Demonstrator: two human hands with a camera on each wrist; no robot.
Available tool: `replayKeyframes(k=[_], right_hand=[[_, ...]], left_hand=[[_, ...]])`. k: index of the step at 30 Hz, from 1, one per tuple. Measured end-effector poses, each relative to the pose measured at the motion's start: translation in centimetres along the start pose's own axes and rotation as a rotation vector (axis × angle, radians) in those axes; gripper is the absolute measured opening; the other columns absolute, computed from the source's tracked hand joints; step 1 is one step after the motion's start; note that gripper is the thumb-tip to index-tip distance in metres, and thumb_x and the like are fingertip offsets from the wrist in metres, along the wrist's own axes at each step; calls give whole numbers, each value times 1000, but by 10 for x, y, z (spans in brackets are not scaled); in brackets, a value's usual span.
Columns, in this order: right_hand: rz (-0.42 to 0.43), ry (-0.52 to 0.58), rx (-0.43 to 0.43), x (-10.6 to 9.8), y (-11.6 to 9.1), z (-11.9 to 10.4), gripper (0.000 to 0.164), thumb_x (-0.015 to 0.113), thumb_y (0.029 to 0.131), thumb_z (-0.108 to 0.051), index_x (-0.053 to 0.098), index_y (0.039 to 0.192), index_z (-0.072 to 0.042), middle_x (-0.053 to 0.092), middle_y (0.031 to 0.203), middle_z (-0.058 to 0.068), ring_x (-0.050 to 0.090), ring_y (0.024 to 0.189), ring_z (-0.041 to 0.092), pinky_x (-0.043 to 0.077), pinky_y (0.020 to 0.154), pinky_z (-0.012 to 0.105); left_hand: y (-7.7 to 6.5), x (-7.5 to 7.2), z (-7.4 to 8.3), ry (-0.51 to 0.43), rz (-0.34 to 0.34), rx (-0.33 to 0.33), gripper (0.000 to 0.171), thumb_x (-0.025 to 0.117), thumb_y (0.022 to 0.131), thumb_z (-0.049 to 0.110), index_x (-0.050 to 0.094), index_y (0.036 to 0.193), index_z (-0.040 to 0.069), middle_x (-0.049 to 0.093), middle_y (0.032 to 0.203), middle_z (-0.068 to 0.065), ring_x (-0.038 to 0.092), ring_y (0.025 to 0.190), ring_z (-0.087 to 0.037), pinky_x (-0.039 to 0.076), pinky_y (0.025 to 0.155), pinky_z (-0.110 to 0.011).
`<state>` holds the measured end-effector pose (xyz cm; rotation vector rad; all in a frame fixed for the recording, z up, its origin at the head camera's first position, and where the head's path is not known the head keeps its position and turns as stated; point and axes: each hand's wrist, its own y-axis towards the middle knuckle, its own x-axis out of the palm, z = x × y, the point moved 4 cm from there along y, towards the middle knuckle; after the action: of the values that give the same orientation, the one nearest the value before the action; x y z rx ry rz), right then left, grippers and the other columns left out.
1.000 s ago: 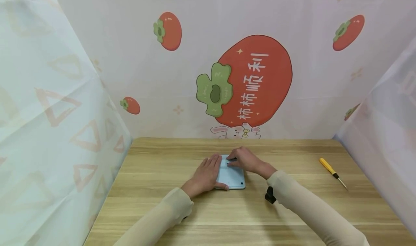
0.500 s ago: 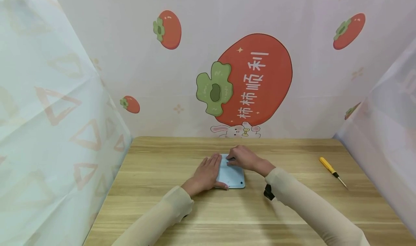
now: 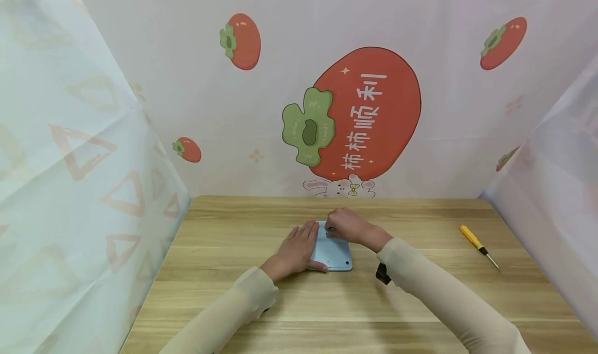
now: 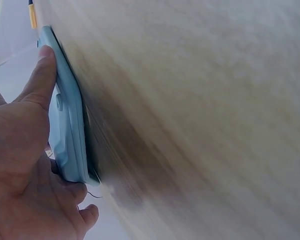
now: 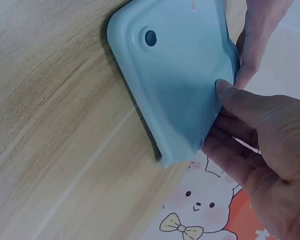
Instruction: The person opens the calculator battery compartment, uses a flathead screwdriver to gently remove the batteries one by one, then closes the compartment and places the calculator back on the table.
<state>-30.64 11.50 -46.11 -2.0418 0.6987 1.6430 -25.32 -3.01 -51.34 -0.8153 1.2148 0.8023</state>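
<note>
A light-blue tablet (image 3: 333,253), apparently in a moulded case, lies on the wooden table with its back up; a round dark camera lens (image 5: 150,38) sits in one corner. My left hand (image 3: 297,249) rests along its left side, fingers straight and together in the head view. The left thumb (image 4: 41,75) lies against the near edge. My right hand (image 3: 350,226) is at the far part of the tablet. In the right wrist view its thumb presses the blue surface near an edge while the other fingers curl beyond that edge, pinching it. Their fingertips are partly hidden.
A screwdriver (image 3: 474,241) with a yellow handle lies at the right of the wooden table (image 3: 224,240), its tip pointing toward the near right. White sheets printed with persimmons (image 3: 369,120) stand behind and at both sides. A black wrist device (image 3: 383,274) hangs under the right sleeve.
My right hand has turned slightly, its forearm and wrist device shifting a little left, and its fingers look more tucked in. The left hand and the tablet stay in place.
</note>
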Motion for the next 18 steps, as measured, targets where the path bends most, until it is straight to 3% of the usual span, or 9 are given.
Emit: replayKeyframes(k=[12, 18], right_hand=[[-64, -40, -50, -2, 6, -1, 5, 80, 95, -8, 81, 96, -3, 74, 86, 3, 59, 70, 7, 54, 66, 24], [-83, -55, 3, 1, 10, 0, 5, 83, 92, -10, 81, 92, -6, 72, 83, -1, 54, 68, 8, 50, 68, 26]], left_hand=[[4, 7, -3, 8, 9, 12, 128, 74, 83, 77, 17, 168, -1, 24, 174, -18, 20, 162, -28, 26, 128, -51], [4, 7, -3, 11, 4, 6, 128, 74, 82, 77, 17, 168, -1, 24, 174, -18, 21, 162, -27, 27, 128, -51]])
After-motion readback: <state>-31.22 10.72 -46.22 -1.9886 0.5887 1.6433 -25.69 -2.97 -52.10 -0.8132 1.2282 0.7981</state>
